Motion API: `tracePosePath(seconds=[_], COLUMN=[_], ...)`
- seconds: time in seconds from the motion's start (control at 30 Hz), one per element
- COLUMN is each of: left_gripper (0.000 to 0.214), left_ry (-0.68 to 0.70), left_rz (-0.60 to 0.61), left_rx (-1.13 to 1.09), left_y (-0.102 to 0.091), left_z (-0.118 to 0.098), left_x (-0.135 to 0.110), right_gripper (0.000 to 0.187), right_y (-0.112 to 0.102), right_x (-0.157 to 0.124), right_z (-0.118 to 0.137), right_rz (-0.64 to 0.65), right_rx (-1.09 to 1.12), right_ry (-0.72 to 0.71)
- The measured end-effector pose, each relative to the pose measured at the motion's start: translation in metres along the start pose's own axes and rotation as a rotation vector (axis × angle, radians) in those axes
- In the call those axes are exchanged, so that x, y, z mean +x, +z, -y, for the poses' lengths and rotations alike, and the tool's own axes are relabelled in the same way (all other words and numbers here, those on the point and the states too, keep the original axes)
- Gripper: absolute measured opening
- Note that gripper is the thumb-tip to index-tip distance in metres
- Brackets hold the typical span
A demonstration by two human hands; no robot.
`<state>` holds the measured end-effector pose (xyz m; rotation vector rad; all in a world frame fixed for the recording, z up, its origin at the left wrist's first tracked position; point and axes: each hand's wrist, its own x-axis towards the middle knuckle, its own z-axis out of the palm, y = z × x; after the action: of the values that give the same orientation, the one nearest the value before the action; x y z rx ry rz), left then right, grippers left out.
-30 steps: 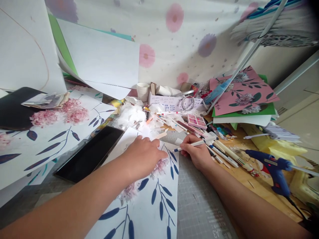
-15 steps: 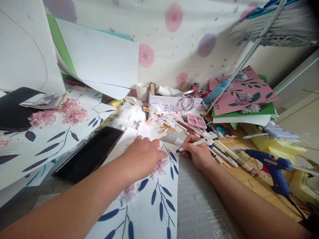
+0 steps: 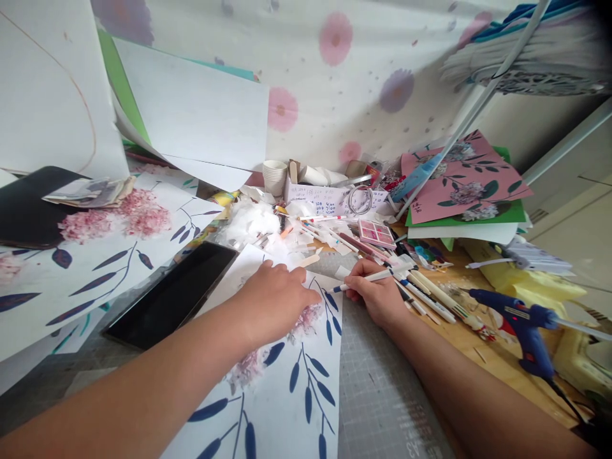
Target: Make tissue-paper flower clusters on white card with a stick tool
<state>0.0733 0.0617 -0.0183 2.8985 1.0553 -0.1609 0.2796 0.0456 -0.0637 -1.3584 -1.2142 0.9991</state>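
My right hand (image 3: 375, 292) is closed around a white marker pen (image 3: 377, 275) with a blue front end. The pen's tip is at the right edge of a white sheet of paper (image 3: 275, 421), by the top of a dark blue leaf spray (image 3: 331, 309); whether it touches the paper I cannot tell. My left hand (image 3: 272, 299) lies palm down on the sheet, thumb stretched out toward the pen and fingertips partly hidden. Beneath and beside it show pink fluffy flower heads (image 3: 306, 320). More dark blue leaves run down the sheet toward me.
A grey cutting mat (image 3: 377, 382) lies under the sheet. Left of my hand is a black phone (image 3: 172, 296). Loose pens (image 3: 433, 299), white fluff (image 3: 251, 220) and a pink palette (image 3: 377, 233) crowd the back. A blue glue gun (image 3: 528, 325) stands at right.
My right hand has shifted slightly left, bringing the pen tip from just off the sheet to its edge by the leaves. My left hand stays in place.
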Motion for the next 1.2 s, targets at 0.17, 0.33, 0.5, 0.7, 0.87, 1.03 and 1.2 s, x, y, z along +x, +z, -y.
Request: tracePosePath(seconds=[0.17, 0.33, 0.5, 0.7, 0.87, 1.03, 1.2], left_gripper=[0.044, 0.043, 0.043, 0.043, 0.046, 0.047, 0.048], left_ry=[-0.002, -0.001, -0.001, -0.006, 0.000, -0.012, -0.009], left_rz=[0.004, 0.015, 0.025, 0.020, 0.034, 0.039, 0.027], left_rx=[-0.017, -0.032, -0.030, -0.020, -0.008, -0.022, -0.026], left_y=[0.0003, -0.0019, -0.0022, -0.0006, -0.0025, -0.0048, -0.0043], left_z=[0.0002, -0.0006, -0.0003, 0.0005, 0.0006, -0.0010, -0.0016], left_x=[0.0002, 0.0002, 0.0010, 0.0008, 0.0013, -0.0010, -0.0008], right_gripper=[0.016, 0.015, 0.013, 0.013, 0.014, 0.014, 0.018], right_y=[-0.0023, -0.0049, -0.0080, -0.0096, -0.0100, -0.0098, -0.0075], right_x=[0.0007, 0.0024, 0.0026, 0.0017, 0.0017, 0.0026, 0.0019], right_z=[-0.0022, -0.0061, -0.0079, -0.0045, -0.0035, -0.0064, -0.0060], right_rz=[0.025, 0.040, 0.050, 0.066, 0.076, 0.059, 0.051], right_rx=[0.026, 0.074, 0.101, 0.123, 0.139, 0.160, 0.149], right_ry=[0.015, 0.043, 0.073, 0.080, 0.088, 0.089, 0.084])
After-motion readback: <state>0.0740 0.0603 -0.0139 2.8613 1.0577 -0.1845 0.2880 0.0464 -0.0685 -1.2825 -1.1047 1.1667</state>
